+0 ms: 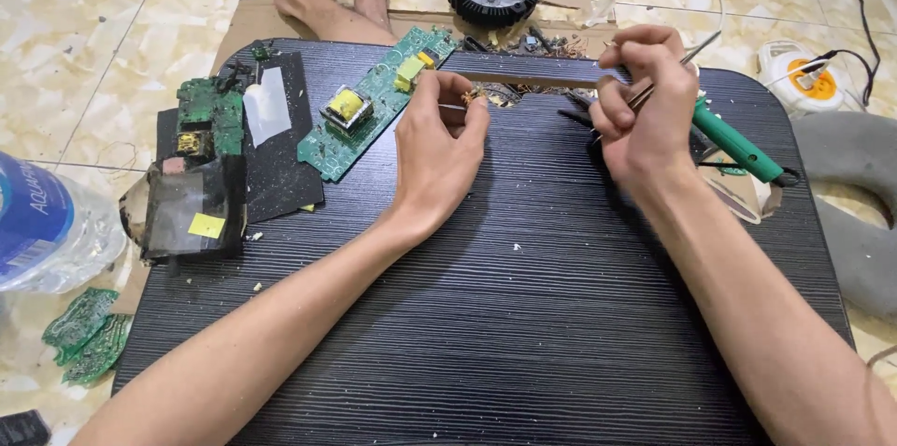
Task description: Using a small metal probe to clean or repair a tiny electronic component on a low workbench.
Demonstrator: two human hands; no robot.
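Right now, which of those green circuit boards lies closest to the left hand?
The long narrow board with yellow parts, lying slantwise just beside the left hand. The squarer board sits farther left; the broken pieces lie on the floor.

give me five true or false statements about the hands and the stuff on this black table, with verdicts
1. The left hand pinches a small part between its fingertips. True.
2. The right hand grips a hammer. False: it holds a thin metal tool, like tweezers.
3. A long green circuit board lies on the black table to the left of the left hand. True.
4. The green-handled soldering iron lies under the left forearm. False: it lies beside the right hand, near the table's right edge.
5. A plastic water bottle stands upright in the middle of the table. False: it lies off the table, at the left edge of the view.
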